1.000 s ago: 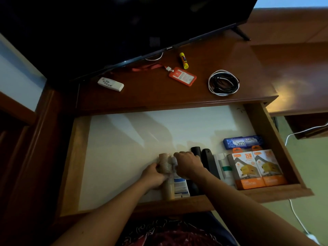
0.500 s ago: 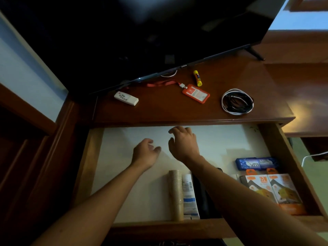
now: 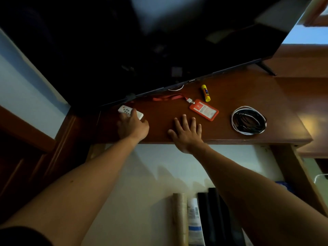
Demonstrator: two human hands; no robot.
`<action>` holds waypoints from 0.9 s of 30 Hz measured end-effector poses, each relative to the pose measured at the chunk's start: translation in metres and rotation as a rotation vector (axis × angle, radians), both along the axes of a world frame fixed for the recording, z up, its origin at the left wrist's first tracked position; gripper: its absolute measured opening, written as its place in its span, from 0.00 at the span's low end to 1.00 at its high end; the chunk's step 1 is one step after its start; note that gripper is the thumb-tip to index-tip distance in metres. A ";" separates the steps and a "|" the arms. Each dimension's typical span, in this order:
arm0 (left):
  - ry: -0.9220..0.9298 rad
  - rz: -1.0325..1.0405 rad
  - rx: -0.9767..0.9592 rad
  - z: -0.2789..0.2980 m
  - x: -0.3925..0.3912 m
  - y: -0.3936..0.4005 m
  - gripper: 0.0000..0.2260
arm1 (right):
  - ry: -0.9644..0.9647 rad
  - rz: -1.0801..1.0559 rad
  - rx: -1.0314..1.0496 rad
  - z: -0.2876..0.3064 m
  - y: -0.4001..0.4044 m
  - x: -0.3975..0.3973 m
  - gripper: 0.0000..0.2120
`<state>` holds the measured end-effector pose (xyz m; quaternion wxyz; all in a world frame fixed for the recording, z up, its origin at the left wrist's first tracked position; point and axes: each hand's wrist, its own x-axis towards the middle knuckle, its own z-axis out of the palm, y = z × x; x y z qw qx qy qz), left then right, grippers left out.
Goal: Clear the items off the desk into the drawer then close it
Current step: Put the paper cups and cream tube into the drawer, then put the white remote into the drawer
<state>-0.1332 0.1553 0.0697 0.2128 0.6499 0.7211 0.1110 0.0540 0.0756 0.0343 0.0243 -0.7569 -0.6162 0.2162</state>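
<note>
Big dark TV (image 3: 159,41) takes up most of my view, its thin stand foot (image 3: 266,69) planted on the wood at the right. Pale blue wall (image 3: 23,82) off to my left, and a white cord (image 3: 320,176) at the far right edge.

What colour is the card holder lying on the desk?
Orange-red, with a matching lanyard; the card holder shows clearly in the head view.
</note>
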 end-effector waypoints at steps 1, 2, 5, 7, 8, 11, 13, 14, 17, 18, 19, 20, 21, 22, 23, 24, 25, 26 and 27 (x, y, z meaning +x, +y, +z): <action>0.054 -0.017 0.002 -0.002 0.001 0.006 0.29 | -0.029 0.004 -0.003 -0.003 0.000 -0.001 0.36; 0.098 -0.040 0.003 -0.005 0.003 0.010 0.29 | -0.055 0.006 0.002 -0.005 -0.001 -0.003 0.37; 0.181 -0.115 -0.014 -0.014 0.006 0.017 0.29 | -0.079 0.003 0.019 -0.007 0.000 -0.004 0.38; 0.203 -0.150 -0.037 -0.019 0.008 0.018 0.30 | -0.089 0.003 0.033 -0.008 0.000 -0.005 0.38; 0.205 -0.167 -0.044 -0.021 0.008 0.016 0.30 | -0.090 0.001 0.038 -0.008 0.000 -0.005 0.38; 0.163 -0.201 -0.017 -0.024 0.006 0.006 0.29 | -0.093 0.000 0.046 -0.011 0.000 -0.006 0.38; 0.112 -0.205 0.046 -0.024 0.005 -0.005 0.25 | -0.095 0.003 0.048 -0.012 0.001 -0.005 0.39; 0.083 -0.203 0.096 -0.024 0.005 -0.011 0.22 | -0.095 0.004 0.046 -0.012 0.001 -0.004 0.39; -0.021 -0.213 0.227 -0.024 0.006 -0.026 0.10 | -0.103 0.004 0.049 -0.014 0.002 -0.004 0.39; -0.056 -0.208 0.241 -0.025 0.006 -0.028 0.10 | -0.108 0.004 0.051 -0.015 0.001 -0.005 0.39; -0.090 -0.196 0.244 -0.026 0.007 -0.029 0.12 | -0.112 0.003 0.051 -0.015 0.002 -0.005 0.39; -0.123 -0.175 0.237 -0.026 0.008 -0.030 0.15 | -0.113 0.001 0.051 -0.014 0.001 -0.005 0.39; -0.148 -0.146 0.220 -0.024 0.009 -0.031 0.19 | -0.113 0.000 0.049 -0.013 0.001 -0.005 0.39; -0.159 -0.111 0.193 -0.023 0.010 -0.032 0.23 | -0.114 0.001 0.048 -0.012 0.001 -0.005 0.39; -0.159 -0.076 0.160 -0.021 0.011 -0.034 0.26 | -0.114 0.003 0.045 -0.011 0.000 -0.005 0.39; -0.153 -0.049 0.129 -0.019 0.011 -0.036 0.27 | -0.112 0.004 0.039 -0.011 0.000 -0.004 0.39; -0.146 -0.033 0.107 -0.016 0.011 -0.040 0.28 | -0.107 0.004 0.030 -0.011 0.000 -0.004 0.39; -0.146 -0.024 0.096 -0.014 0.010 -0.044 0.28 | -0.103 0.004 0.019 -0.011 0.001 -0.004 0.39; -0.155 -0.019 0.095 -0.013 0.008 -0.050 0.27 | -0.101 0.007 0.008 -0.011 0.002 -0.003 0.40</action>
